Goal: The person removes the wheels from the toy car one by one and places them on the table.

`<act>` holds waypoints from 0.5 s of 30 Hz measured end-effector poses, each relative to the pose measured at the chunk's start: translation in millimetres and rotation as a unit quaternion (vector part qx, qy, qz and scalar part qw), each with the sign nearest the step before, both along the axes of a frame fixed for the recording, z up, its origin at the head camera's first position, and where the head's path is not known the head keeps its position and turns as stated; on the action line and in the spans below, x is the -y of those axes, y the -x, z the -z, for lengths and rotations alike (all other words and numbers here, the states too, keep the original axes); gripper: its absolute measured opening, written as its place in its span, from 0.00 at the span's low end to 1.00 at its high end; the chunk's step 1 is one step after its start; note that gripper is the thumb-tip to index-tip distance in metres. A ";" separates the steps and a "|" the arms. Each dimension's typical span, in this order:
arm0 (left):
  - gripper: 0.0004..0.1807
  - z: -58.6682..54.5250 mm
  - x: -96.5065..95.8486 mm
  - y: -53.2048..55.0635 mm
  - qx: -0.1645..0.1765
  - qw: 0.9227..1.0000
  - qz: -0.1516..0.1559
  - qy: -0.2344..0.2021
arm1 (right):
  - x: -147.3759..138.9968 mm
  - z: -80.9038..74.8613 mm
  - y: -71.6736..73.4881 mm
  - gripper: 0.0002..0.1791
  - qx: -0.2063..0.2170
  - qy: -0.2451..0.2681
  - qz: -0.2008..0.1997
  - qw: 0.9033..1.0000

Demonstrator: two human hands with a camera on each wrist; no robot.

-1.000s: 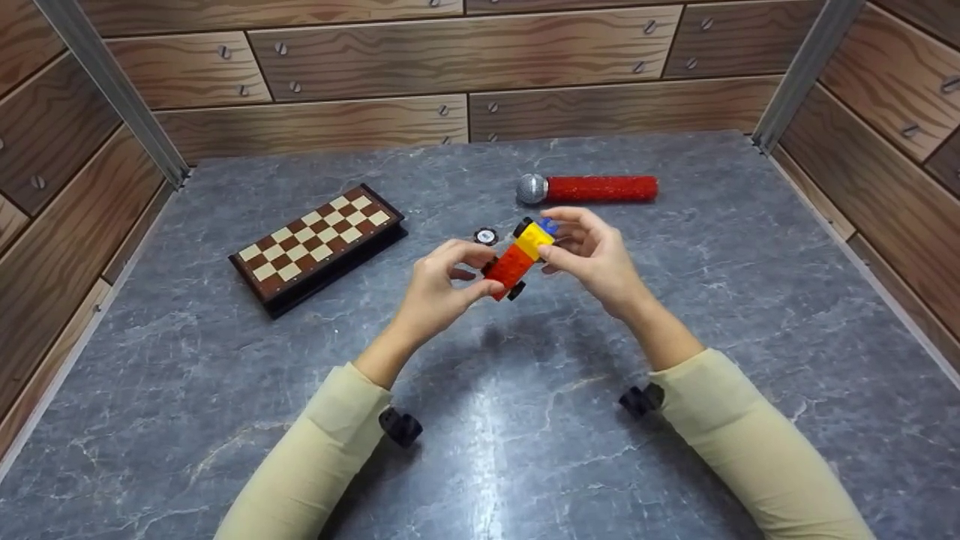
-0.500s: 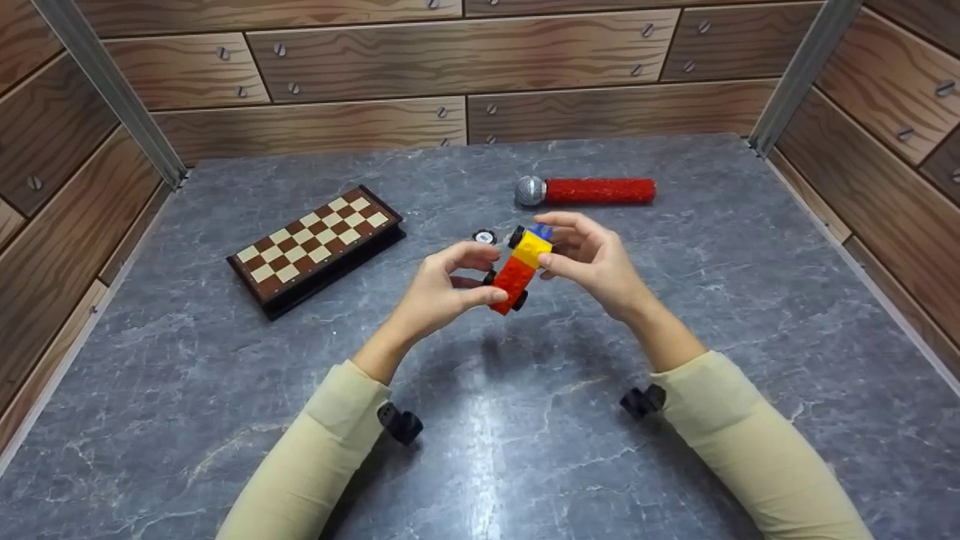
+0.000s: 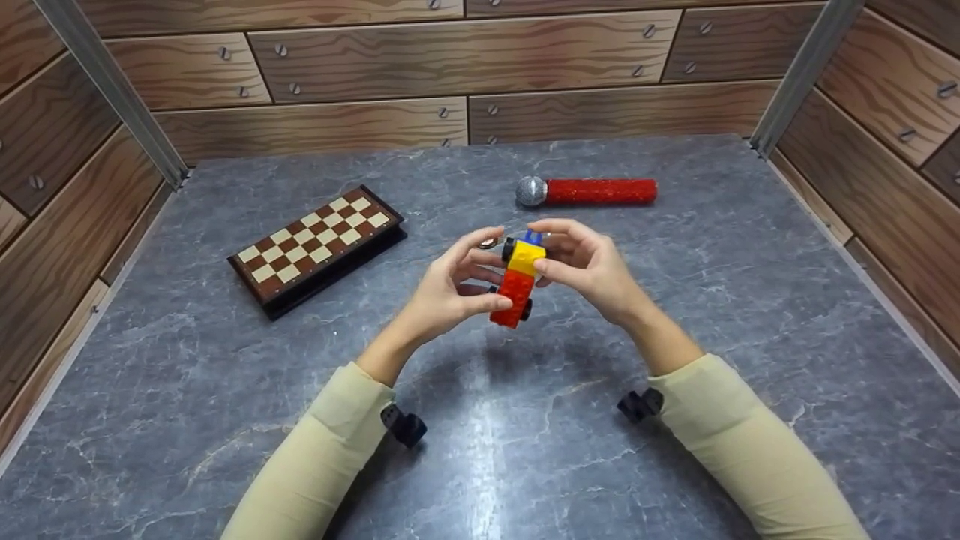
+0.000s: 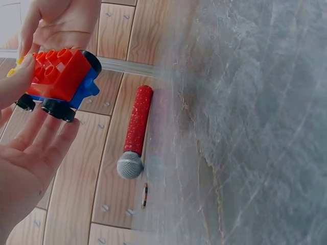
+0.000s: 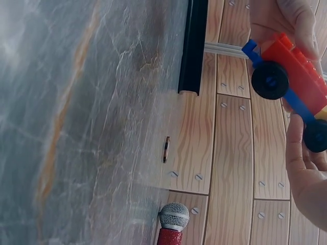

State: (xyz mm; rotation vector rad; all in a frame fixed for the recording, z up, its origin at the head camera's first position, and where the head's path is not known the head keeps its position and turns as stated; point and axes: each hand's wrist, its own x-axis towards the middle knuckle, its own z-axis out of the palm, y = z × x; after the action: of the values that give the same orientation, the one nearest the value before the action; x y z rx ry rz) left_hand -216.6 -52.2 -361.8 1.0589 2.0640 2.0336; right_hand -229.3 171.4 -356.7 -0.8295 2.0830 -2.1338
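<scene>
A toy car [image 3: 517, 289] of building blocks is held up over the table between both hands. Its top carries a red studded block and a yellow one, on a blue base [image 5: 299, 104] with black wheels. My left hand [image 3: 450, 289] pinches the red end, thumb on top and fingers beneath, as the left wrist view shows. With its thumb on the yellow block, my right hand [image 3: 592, 262] grips the far end, fingers curled round the front. A blue hook [image 4: 91, 87] sticks out at the red end.
A folded chessboard [image 3: 315, 244] lies at the left. Toward the back right is a red microphone [image 3: 600, 191] with a silver head. Behind the left fingers lies a poker chip [image 3: 488, 243], partly covered. Wood-patterned walls [image 3: 465, 56] enclose the table.
The toy car has turned, its red end swinging toward me, and now points nearly straight away. Both hands shifted slightly nearer with it. The left index finger has stretched forward, partly covering the poker chip.
</scene>
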 end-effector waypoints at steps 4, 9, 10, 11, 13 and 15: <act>0.39 12.1 -1.4 7.7 -0.004 1.000 0.003 -0.003 | 1.8 0.2 -0.2 0.23 -0.002 0.001 -0.001 1.000; 0.37 21.6 -1.3 12.8 -0.016 1.000 0.011 0.006 | 3.7 0.2 -0.8 0.23 0.004 0.001 -0.010 1.000; 0.36 22.3 -1.4 13.1 -0.018 1.000 0.014 0.007 | 4.0 0.0 -1.0 0.23 0.004 0.000 -0.011 1.000; 0.36 22.9 -1.5 13.3 -0.020 1.000 0.017 0.006 | 4.2 -0.1 -1.1 0.23 0.005 0.000 -0.012 1.000; 0.36 23.5 -1.5 13.3 -0.021 0.999 0.024 0.003 | 4.7 -0.5 -1.2 0.23 0.006 -0.002 -0.014 1.000; 0.36 23.9 -1.5 13.4 -0.019 0.999 0.030 -0.003 | 5.4 -1.0 -1.4 0.23 0.009 -0.003 -0.016 1.000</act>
State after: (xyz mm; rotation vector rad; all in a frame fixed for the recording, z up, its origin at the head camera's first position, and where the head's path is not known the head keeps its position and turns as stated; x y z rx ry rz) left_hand -229.9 -50.7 -385.7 1.1552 2.0188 2.0086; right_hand -228.0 166.0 -355.7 -0.8346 2.0524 -2.1088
